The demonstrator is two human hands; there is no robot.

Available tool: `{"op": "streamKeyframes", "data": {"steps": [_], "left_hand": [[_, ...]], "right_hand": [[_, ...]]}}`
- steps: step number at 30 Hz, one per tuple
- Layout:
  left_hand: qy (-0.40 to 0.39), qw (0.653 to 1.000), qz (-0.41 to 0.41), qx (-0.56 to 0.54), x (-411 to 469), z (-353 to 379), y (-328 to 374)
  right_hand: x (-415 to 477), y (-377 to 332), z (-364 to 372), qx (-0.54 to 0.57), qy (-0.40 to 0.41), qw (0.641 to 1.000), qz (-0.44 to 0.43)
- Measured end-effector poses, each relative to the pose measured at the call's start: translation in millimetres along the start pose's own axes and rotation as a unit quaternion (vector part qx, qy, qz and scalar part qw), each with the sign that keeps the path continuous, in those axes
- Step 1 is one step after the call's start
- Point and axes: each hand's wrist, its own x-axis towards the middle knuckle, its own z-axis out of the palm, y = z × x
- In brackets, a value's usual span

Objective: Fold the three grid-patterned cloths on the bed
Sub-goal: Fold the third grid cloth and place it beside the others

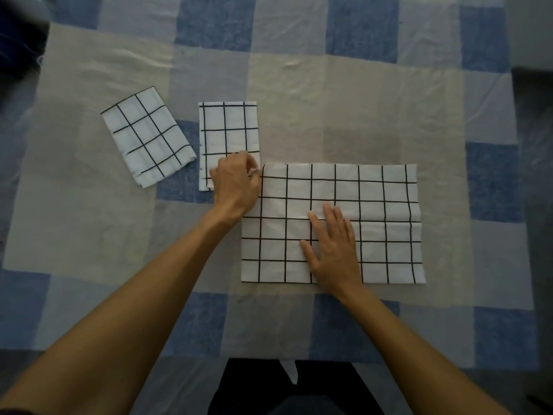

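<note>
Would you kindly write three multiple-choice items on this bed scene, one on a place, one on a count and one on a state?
1. Where does the tilted folded cloth lie?
A. left of the other two
B. on the large cloth
C. at the bed's right edge

2. How many grid-patterned cloths are already folded small?
A. none
B. two
C. three

3. What is the right hand doing?
A. lifting a corner
B. resting flat on the large cloth
C. hanging off the bed

Answers:
1 A, it is leftmost, beside the upright folded cloth.
2 B, only the large one is still spread out.
3 B, its palm is down, while the left hand pinches that cloth's far left corner.
</note>
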Motion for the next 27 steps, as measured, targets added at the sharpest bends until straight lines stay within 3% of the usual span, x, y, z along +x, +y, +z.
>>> {"op": "streamKeyframes", "data": {"steps": [6,8,10,13,16,22,27], "left_hand": [[0.103,0.994,-0.025,-0.021,-2.1,-15.1,-8.7],[0.114,0.993,0.017,-0.004,-14.5,-17.9,-4.5],[0.079,0.990,0.117,0.010,-39.3,-10.7,3.2],[-0.044,0.972,0.226,0.036,-101.7,18.1,22.0],[-0.152,0.970,0.177,0.073,-153.6,53.5,34.8],[-0.135,0.962,0.139,0.190,-162.0,70.1,18.1],[-0.113,0.967,0.109,0.200,-163.4,63.7,15.3]], "right_hand": [[-3.3,1.1,2.2,-0.035,0.006,0.999,-0.001],[-4.8,-0.2,-0.1,-0.049,0.012,0.999,-0.003],[-8.4,-0.2,-3.0,-0.052,0.016,0.999,-0.009],[-16.1,6.7,-3.3,-0.066,-0.005,0.998,-0.001],[-18.7,13.9,-1.5,-0.064,-0.021,0.998,0.003],[-33.2,46.4,-9.0,-0.061,-0.004,0.997,0.039],[-60.6,106.6,-31.1,-0.071,-0.008,0.993,0.092]]}}
